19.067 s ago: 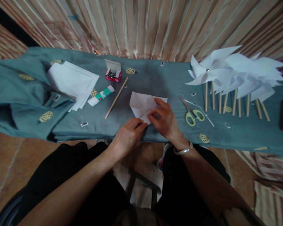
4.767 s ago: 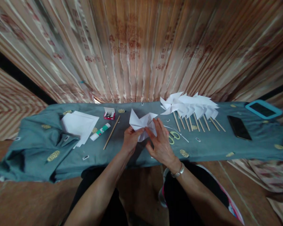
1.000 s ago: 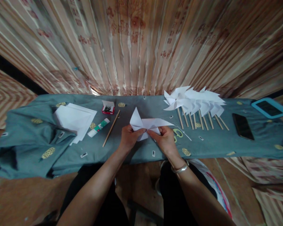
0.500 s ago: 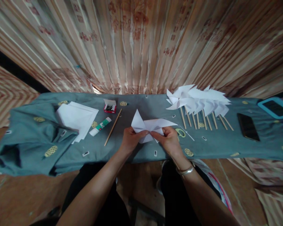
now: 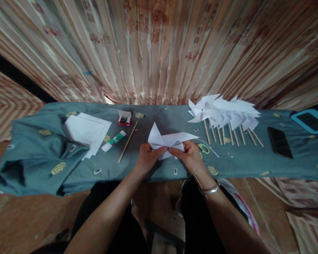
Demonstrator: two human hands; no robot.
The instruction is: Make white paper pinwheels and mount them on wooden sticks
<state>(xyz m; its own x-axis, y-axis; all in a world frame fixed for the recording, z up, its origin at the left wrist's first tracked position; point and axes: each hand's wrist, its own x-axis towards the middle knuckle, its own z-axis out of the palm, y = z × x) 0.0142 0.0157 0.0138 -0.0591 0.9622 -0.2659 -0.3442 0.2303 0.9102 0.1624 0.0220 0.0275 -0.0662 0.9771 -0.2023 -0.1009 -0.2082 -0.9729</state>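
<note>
Between my two hands is a white paper pinwheel (image 5: pixel 172 140), its points folded in toward the middle and one corner standing up at the left. My left hand (image 5: pixel 148 156) pinches its left side, thumb pressed near the centre. From the other side my right hand (image 5: pixel 192 155) grips it, with its thumb almost meeting the left one. Fingers beneath the paper are hidden. A thin wooden stick (image 5: pixel 128 142) lies to the left of my left hand, beside a glue stick (image 5: pixel 113 141). Just right of my right hand are scissors with green handles (image 5: pixel 204 148), partly covered.
A small red box (image 5: pixel 124 118) of dark pins stands open at the back. White paper sheets (image 5: pixel 86 132) lie at the left. Several finished pinwheels on sticks (image 5: pixel 224 113) overlap at the back right, near a phone (image 5: pixel 280 142) and a blue-framed device (image 5: pixel 311 121). A curtain (image 5: pixel 153 53) hangs behind.
My hands keep the same hold on the pinwheel, with hardly any movement. The whole view has shifted very slightly.
</note>
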